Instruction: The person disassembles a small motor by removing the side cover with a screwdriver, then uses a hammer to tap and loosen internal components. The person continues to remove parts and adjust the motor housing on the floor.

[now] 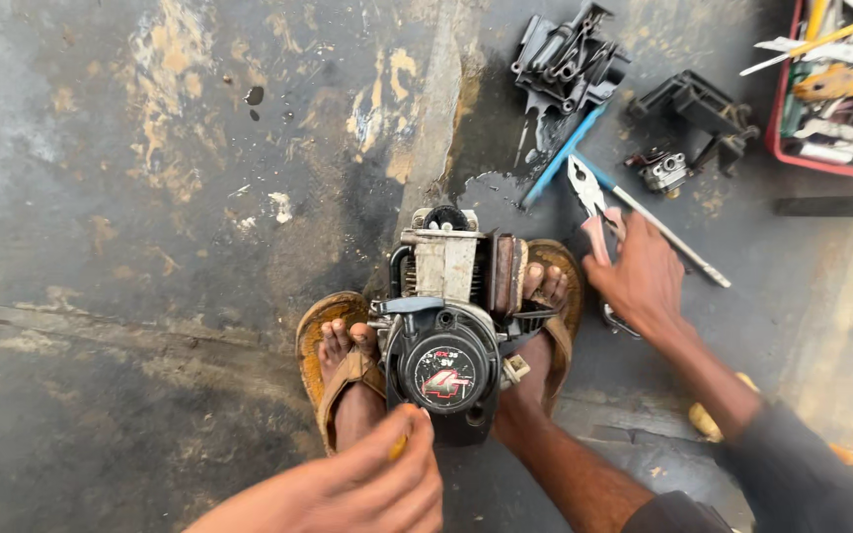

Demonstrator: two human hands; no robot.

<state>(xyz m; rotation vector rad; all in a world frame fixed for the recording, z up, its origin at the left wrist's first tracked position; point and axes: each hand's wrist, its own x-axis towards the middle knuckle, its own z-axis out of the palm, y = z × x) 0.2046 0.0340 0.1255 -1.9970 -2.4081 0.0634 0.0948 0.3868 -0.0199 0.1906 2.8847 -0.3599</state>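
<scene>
Head view is showing you sitting over a small engine (446,326) that is standing on the stained floor (150,247), wedged between your two sandalled feet. Your right hand (639,281) is closing its fingers (612,229) around the pink handles of the pliers (589,197) just beside the engine. Your left hand (367,489) is pinching a small yellowish piece (399,446), touching the engine's black cover

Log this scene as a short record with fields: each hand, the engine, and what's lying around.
left hand: near the engine's black cover, pinching a small yellowish thing
right hand: on the pliers, floor-level
engine: small, clamped between two sandalled feet
floor: stained concrete
nearby: black engine parts, blue-handled tool, red tool tray
</scene>
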